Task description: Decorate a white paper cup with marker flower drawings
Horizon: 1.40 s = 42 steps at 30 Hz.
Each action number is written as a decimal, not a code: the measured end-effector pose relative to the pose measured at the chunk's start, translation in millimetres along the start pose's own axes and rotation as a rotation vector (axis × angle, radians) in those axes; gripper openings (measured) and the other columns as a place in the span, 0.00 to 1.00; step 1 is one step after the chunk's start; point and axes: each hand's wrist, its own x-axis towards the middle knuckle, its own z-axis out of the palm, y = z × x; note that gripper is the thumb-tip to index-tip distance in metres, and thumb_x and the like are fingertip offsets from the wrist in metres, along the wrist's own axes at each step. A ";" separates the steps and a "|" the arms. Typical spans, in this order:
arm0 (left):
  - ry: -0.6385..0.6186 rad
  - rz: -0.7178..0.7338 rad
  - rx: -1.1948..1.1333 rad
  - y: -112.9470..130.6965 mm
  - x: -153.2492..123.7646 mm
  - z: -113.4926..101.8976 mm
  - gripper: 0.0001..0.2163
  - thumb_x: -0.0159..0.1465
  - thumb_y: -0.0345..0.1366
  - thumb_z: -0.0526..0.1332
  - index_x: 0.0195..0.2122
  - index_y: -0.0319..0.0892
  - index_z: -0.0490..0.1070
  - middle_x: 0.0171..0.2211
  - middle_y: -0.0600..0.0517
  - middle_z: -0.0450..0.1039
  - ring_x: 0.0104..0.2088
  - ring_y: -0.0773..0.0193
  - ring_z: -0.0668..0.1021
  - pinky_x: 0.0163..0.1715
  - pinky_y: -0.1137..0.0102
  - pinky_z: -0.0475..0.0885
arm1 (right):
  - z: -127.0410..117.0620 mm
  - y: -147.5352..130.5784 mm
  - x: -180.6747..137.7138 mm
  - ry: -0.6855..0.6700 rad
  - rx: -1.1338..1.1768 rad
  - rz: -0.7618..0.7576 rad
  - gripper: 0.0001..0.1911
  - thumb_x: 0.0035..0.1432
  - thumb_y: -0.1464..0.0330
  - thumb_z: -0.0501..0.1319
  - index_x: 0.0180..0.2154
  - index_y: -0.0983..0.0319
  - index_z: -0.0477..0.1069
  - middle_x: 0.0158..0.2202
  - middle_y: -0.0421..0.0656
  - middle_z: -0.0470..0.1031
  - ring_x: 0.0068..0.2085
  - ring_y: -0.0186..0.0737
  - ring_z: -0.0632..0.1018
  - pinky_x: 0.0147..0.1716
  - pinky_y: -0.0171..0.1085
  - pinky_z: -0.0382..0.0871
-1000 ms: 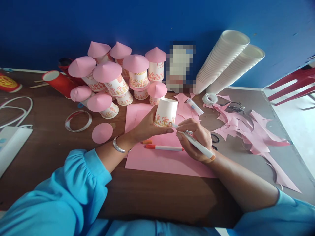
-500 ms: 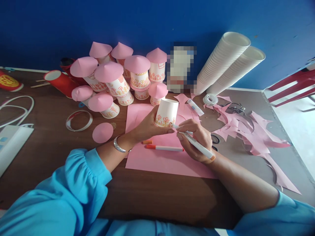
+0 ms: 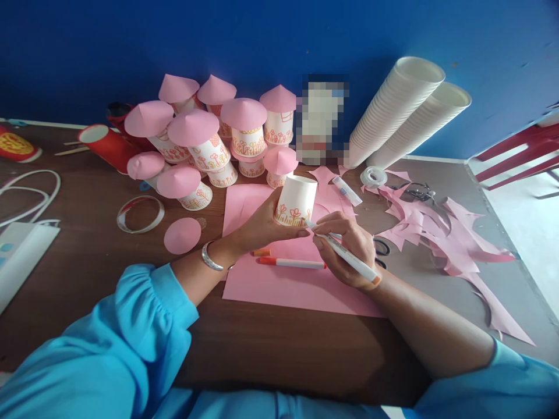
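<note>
My left hand (image 3: 269, 222) is closed around a white paper cup (image 3: 299, 195), held upside down with its wide rim low. Red flowers and yellowish grass strokes run along the cup's lower band. In my right hand (image 3: 349, 247) is a white marker (image 3: 351, 260) with an orange end, its tip touching the cup near the rim. Beneath both hands lie pink paper sheets (image 3: 279, 285). A red-capped marker (image 3: 292, 263) rests on them, beside a loose orange cap (image 3: 261, 252).
Several decorated cups with pink cone tops (image 3: 194, 128) stand at the back left. Tall stacks of white cups (image 3: 393, 110) lean on the blue wall. Pink paper scraps (image 3: 458, 238), a tape roll (image 3: 373, 176) and a glue stick (image 3: 347, 191) lie right. A pink disc (image 3: 182, 235) lies left.
The marker tip has shifted very slightly along the cup's lower band. Both hands otherwise keep nearly the same place and grip.
</note>
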 end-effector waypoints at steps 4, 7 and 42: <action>-0.004 0.003 0.003 -0.5 0.4 -0.2 0.38 0.49 0.45 0.82 0.56 0.46 0.65 0.47 0.48 0.73 0.48 0.53 0.78 0.44 0.62 0.76 | -0.1 0.4 0.3 0.002 -0.017 -0.008 0.09 0.68 0.75 0.62 0.47 0.57 0.72 0.35 0.42 0.78 0.34 0.42 0.81 0.29 0.41 0.79; 0.003 -0.003 -0.020 2.6 0.9 1.7 0.39 0.46 0.44 0.83 0.55 0.45 0.65 0.46 0.49 0.73 0.47 0.54 0.77 0.44 0.62 0.76 | 0.1 0.9 0.6 0.006 -0.030 -0.015 0.08 0.68 0.74 0.62 0.47 0.57 0.72 0.35 0.42 0.78 0.34 0.41 0.82 0.30 0.40 0.79; 0.022 0.030 -0.108 -4.5 3.7 -4.2 0.31 0.51 0.42 0.81 0.52 0.46 0.69 0.45 0.51 0.75 0.46 0.59 0.76 0.46 0.64 0.73 | 4.1 3.2 -4.4 0.142 0.047 0.052 0.09 0.71 0.68 0.63 0.51 0.55 0.72 0.37 0.42 0.77 0.38 0.44 0.81 0.36 0.45 0.79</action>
